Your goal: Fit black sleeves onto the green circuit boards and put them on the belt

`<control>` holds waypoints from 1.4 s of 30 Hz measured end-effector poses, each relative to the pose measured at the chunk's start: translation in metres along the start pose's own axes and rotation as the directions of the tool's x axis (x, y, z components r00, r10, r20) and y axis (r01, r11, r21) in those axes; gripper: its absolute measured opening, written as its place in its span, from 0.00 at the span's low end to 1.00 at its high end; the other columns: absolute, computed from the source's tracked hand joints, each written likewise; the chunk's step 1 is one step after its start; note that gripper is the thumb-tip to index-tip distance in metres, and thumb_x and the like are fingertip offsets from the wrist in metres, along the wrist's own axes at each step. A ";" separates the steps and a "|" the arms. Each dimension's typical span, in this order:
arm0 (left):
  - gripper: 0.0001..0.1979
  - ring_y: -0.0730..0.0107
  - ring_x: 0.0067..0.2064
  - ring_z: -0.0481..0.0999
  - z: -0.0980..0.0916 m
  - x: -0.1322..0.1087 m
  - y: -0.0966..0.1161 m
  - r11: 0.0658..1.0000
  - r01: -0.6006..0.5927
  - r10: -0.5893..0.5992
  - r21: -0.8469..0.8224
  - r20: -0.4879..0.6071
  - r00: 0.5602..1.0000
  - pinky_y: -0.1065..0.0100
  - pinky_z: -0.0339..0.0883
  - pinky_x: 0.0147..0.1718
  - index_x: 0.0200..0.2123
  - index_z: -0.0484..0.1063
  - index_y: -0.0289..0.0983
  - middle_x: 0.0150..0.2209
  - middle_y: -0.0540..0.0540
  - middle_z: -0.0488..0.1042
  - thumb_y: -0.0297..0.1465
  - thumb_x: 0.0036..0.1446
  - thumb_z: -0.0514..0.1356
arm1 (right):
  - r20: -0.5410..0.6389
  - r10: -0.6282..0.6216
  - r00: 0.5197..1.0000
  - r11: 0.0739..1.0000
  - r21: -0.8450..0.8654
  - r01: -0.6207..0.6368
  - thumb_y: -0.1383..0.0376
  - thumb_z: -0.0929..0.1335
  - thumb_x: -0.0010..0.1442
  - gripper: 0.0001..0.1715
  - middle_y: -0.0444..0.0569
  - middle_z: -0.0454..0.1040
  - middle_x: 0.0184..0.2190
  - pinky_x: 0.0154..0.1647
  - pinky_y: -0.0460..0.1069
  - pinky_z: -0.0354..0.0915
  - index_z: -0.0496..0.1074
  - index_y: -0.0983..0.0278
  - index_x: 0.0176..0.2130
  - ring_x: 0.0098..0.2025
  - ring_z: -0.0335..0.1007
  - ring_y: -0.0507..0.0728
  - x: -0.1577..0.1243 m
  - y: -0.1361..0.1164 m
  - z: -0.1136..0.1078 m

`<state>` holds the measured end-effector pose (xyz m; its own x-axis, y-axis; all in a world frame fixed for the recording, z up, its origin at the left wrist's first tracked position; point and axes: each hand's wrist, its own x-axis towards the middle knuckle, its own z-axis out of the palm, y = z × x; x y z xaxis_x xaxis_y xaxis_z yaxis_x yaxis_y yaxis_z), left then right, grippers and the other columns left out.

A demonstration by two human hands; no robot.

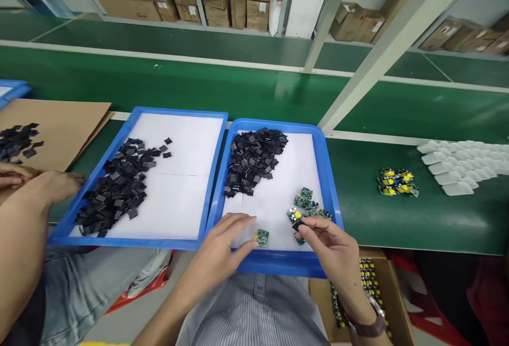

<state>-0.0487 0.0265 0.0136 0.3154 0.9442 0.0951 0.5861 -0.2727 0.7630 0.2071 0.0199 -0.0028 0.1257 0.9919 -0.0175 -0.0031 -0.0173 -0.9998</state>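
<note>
Over the front of a blue tray [330, 176] with a white lining, my right hand [338, 248] pinches a small black square pad [297, 224] between thumb and fingertips. Just beyond the pad lie several green circuit boards [305, 195], one showing a yellow part [297, 214]. My left hand [227, 244] hovers at the tray's front left, thumb and fingers apart, holding nothing. Close to its fingertips is a single circuit board [261, 238] with a yellow edge. A heap of black pads [254, 158] fills the tray's back left.
Left of me stands another blue tray [217, 176] with black pads [119, 187]; a co-worker's hands [51, 187] are beside it. On the green bench to the right sit yellow-topped assemblies [395, 182] and white plastic pieces [457, 166]. A cardboard box [392, 287] stands below.
</note>
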 end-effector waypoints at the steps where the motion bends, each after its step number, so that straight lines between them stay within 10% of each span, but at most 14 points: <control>1: 0.23 0.54 0.56 0.79 0.006 0.000 -0.001 0.998 -0.032 0.029 0.050 0.063 0.998 0.52 0.77 0.56 0.61 0.74 0.44 0.55 0.43 0.79 0.30 0.63 0.68 | 0.022 -0.022 1.000 0.999 -0.031 0.022 0.66 0.76 0.62 0.08 0.46 0.81 0.36 0.36 0.51 0.77 0.85 0.55 0.42 0.34 0.80 0.55 -0.002 0.002 -0.005; 13: 0.21 0.59 0.56 0.80 0.031 0.006 0.021 0.940 0.144 -0.108 -0.309 0.133 0.985 0.59 0.78 0.54 0.55 0.74 0.46 0.57 0.44 0.77 0.26 0.61 0.68 | 0.141 -0.067 0.988 0.997 0.036 0.063 0.69 0.74 0.65 0.10 0.48 0.81 0.39 0.44 0.51 0.77 0.82 0.55 0.44 0.43 0.79 0.57 -0.013 0.006 0.018; 21: 0.18 0.60 0.45 0.84 0.042 0.000 0.022 0.575 0.254 -0.233 -0.778 0.142 0.962 0.59 0.84 0.44 0.56 0.78 0.42 0.52 0.40 0.79 0.30 0.63 0.69 | 0.109 -0.025 0.994 1.000 0.019 0.023 0.67 0.73 0.66 0.04 0.49 0.80 0.37 0.43 0.51 0.76 0.81 0.58 0.40 0.42 0.77 0.58 -0.008 0.001 0.017; 30: 0.12 0.55 0.59 0.79 0.043 0.000 0.026 0.645 0.122 -0.159 -0.754 0.023 0.987 0.62 0.83 0.46 0.50 0.78 0.43 0.57 0.39 0.77 0.26 0.65 0.67 | 0.115 0.070 0.991 0.992 0.098 -0.081 0.64 0.73 0.66 0.04 0.48 0.77 0.35 0.34 0.50 0.76 0.81 0.59 0.42 0.33 0.76 0.55 -0.023 -0.006 0.028; 42: 0.20 0.61 0.48 0.84 0.043 -0.005 0.022 0.787 0.016 -0.094 -0.617 -0.093 0.991 0.62 0.83 0.47 0.52 0.82 0.46 0.47 0.43 0.83 0.23 0.57 0.72 | 0.112 0.113 0.987 0.985 0.118 -0.126 0.66 0.73 0.66 0.02 0.43 0.73 0.31 0.28 0.47 0.72 0.79 0.60 0.38 0.27 0.74 0.51 -0.032 -0.010 0.033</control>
<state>-0.0053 0.0076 0.0026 0.1882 0.9787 0.0823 0.0058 -0.0849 0.9964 0.1700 -0.0070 0.0080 0.0125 0.9914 -0.1300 -0.1358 -0.1271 -0.9826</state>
